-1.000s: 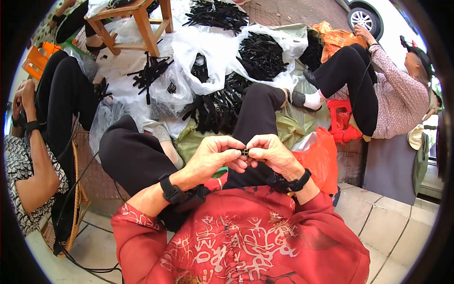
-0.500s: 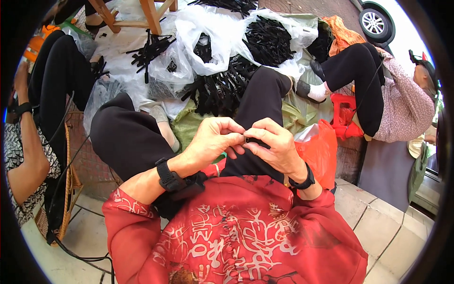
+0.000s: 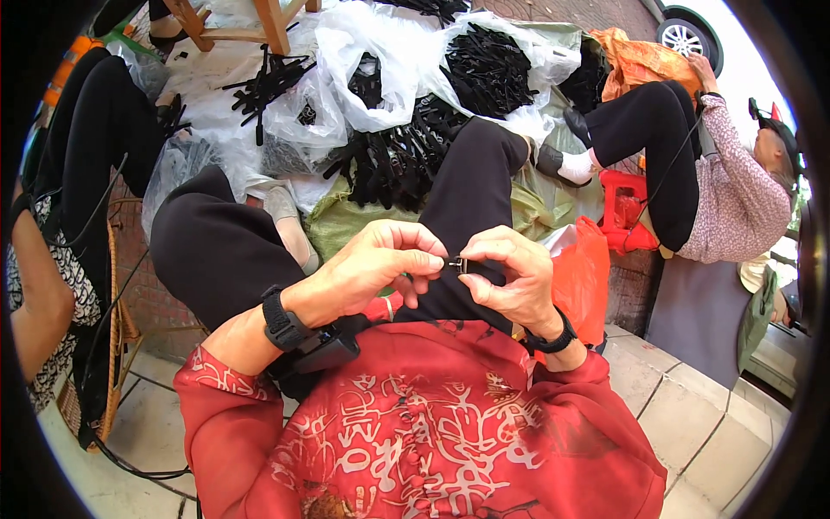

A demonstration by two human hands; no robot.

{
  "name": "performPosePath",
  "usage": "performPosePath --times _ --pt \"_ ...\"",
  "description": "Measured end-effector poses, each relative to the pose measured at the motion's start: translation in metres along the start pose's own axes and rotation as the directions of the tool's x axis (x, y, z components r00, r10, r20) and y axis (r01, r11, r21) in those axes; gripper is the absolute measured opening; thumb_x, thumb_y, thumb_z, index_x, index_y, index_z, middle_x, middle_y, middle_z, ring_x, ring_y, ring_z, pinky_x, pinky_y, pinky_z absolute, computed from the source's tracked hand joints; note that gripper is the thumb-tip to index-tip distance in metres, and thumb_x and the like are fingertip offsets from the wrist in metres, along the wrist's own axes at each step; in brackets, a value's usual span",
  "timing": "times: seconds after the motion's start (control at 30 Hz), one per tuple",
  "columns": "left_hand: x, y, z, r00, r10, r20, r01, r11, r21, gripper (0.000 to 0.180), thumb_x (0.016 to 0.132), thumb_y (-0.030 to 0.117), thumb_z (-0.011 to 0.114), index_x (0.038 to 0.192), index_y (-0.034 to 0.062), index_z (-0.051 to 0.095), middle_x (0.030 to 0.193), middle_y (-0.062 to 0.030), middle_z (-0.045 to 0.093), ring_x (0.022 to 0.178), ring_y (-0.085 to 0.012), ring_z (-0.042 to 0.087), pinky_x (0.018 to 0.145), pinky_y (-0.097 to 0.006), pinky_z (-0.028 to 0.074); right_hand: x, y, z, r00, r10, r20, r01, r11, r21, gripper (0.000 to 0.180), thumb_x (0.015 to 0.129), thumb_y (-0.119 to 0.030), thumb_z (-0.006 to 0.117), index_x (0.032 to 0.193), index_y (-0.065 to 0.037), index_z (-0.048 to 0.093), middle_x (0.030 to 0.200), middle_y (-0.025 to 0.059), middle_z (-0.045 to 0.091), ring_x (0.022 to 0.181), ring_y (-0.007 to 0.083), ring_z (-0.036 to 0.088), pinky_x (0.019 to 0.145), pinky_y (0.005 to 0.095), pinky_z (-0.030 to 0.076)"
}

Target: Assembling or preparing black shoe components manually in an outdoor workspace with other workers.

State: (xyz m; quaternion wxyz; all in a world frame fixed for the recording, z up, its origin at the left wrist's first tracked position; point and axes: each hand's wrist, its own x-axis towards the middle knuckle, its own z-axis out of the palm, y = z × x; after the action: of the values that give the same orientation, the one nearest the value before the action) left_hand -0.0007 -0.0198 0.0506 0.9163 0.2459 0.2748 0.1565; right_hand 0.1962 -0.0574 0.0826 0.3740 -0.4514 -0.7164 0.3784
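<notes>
Above my lap, my right hand (image 3: 515, 270) pinches a small metal buckle (image 3: 461, 265) between thumb and fingertips; a dark part of it seems to run back under the fingers. Facing it from the left is my left hand (image 3: 380, 261), its thumb and forefinger pressed together beside the buckle's thin prong. Whether those fingertips hold the prong or some tiny piece is too small to make out. Beyond my knees lies a pile of black straps (image 3: 393, 160), some with shiny metal bits among them.
Clear plastic bags (image 3: 380, 43) surround more black straps (image 3: 491, 73). A red plastic bag (image 3: 581, 272) stands by my right leg, with a red plastic stool (image 3: 624, 203) past it. Co-workers sit at both sides. A wooden stool (image 3: 233, 26) is at the back left.
My hands have drawn slightly apart, so the buckle now shows between them. The co-worker at the right has reached a hand up to the orange sack.
</notes>
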Motion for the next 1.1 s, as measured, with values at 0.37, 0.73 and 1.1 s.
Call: performPosePath --times 0.37,0.73,1.1 --pt "-0.005 -0.002 0.003 1.0 0.007 0.008 -0.007 1.0 0.003 0.009 0.079 0.006 0.053 0.086 0.0001 0.054 0.062 -0.0031 0.051 0.051 -0.0097 0.049 0.047 -0.021 0.039 0.01 -0.017 0.003 0.999 -0.003 0.035 0.008 0.987 -0.16 0.021 0.058 0.004 0.059 0.077 -0.002 0.053 0.069 0.0071 0.052 0.059 0.0182 0.054 0.051 0.0253 0.043" --pt "-0.005 -0.005 0.009 0.99 0.068 0.122 -0.039 0.973 -0.227 0.01 0.078 0.006 0.055 0.087 0.0013 0.053 0.061 -0.006 0.052 0.05 -0.0145 0.05 0.048 -0.025 0.04 -0.002 -0.015 0.0 0.949 0.307 0.074 -0.315 0.899 0.305 0.017 0.064 0.005 0.055 0.081 0.0 0.052 0.069 0.0027 0.052 0.06 0.0074 0.051 0.051 0.0204 0.042" --pt "-0.003 -0.009 0.008 0.989 0.067 0.13 -0.033 0.969 -0.246 0.01 0.078 0.008 0.055 0.086 0.0014 0.053 0.063 -0.0068 0.052 0.05 -0.0141 0.05 0.047 -0.024 0.039 -0.003 -0.024 0.002 0.902 0.428 0.063 -0.418 0.827 0.375 0.013 0.068 0.005 0.054 0.08 0.001 0.052 0.069 0.0004 0.051 0.059 0.0027 0.047 0.05 0.0173 0.039"
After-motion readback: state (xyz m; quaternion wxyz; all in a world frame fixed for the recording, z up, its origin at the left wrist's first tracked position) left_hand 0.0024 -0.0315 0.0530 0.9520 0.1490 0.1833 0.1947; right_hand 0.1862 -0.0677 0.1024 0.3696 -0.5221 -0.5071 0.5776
